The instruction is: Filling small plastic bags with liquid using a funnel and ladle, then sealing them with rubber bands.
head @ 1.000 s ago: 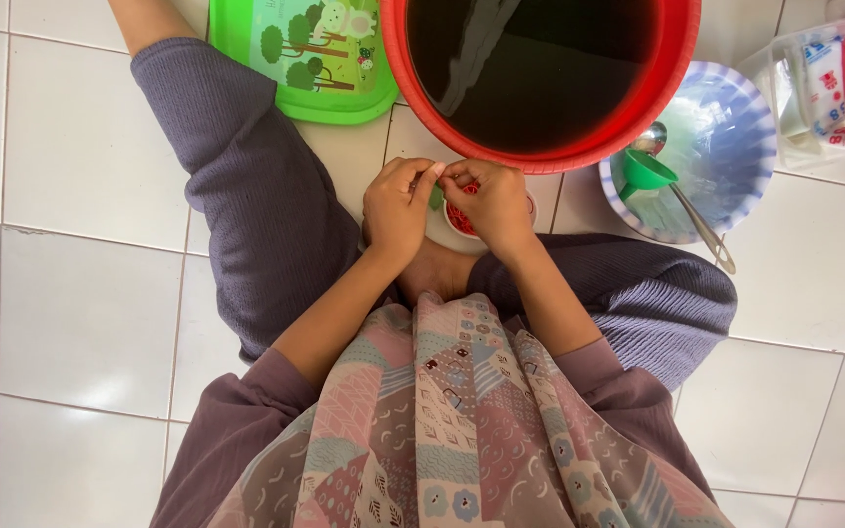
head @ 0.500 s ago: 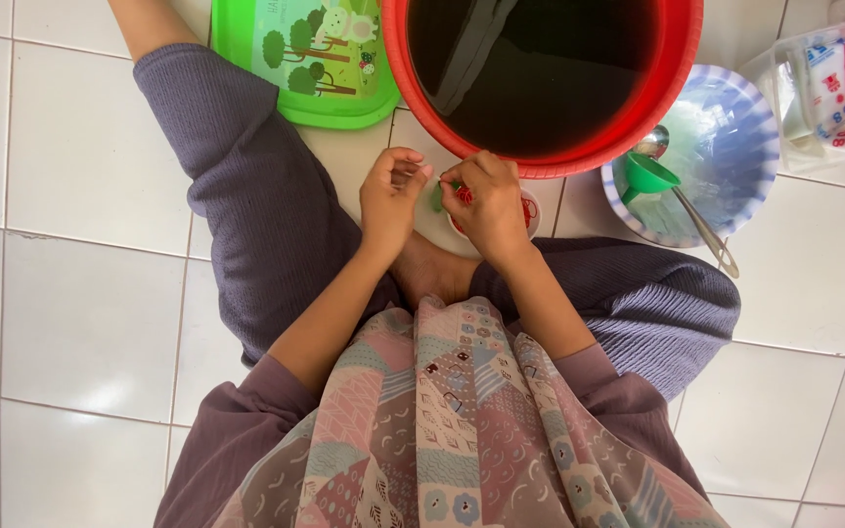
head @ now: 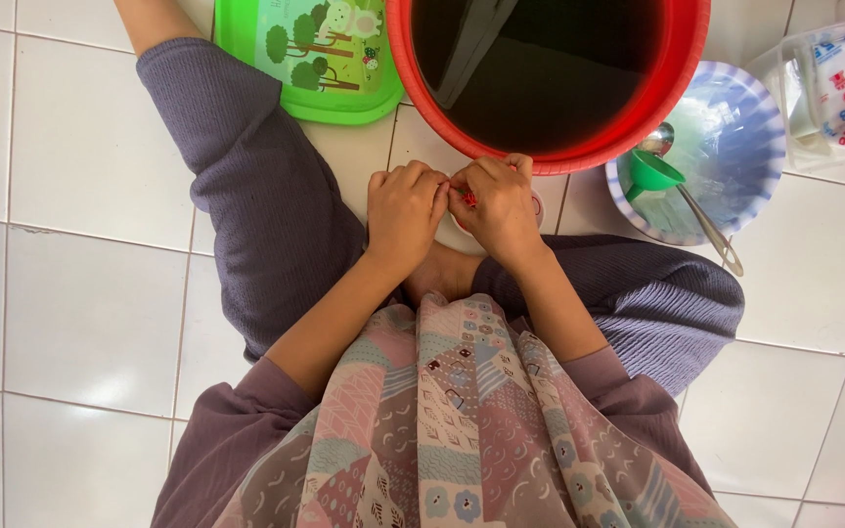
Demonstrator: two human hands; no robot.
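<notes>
So we're looking straight down at someone sitting cross-legged on a white tiled floor [head: 80, 293], purple trousers, patchwork-print top. Both hands are up front, right by the near rim of a big red bucket [head: 550, 147] full of dark liquid.

The left hand [head: 403, 210] and right hand [head: 501, 205] are pressed knuckle to knuckle, fingers curled in tight. Between the fingertips we can make out a tiny red thing [head: 467, 199], pinched from both sides. We honestly can't tell what it is, it's way too small and mostly covered by fingers. So the grip on both hands is closed down to a pinch on that little red bit, which sits just in front of the bucket rim, above the floor between the person's knees. There's also a sliver of a small pale round container [head: 537, 207] peeking out under the right hand; can't tell if the hand touches it.

Around them: a green tray [head: 246, 39] with cartoon trees and animals lies left of the bucket, touching or nearly touching it. To the right there's a blue-and-white bowl [head: 745, 147] with a green funnel [head: 652, 176] and a metal spoon [head: 701, 220] resting in it, spoon handle sticking out over the rim. Further right, a clear plastic container [head: 833, 88] with a red part.
</notes>
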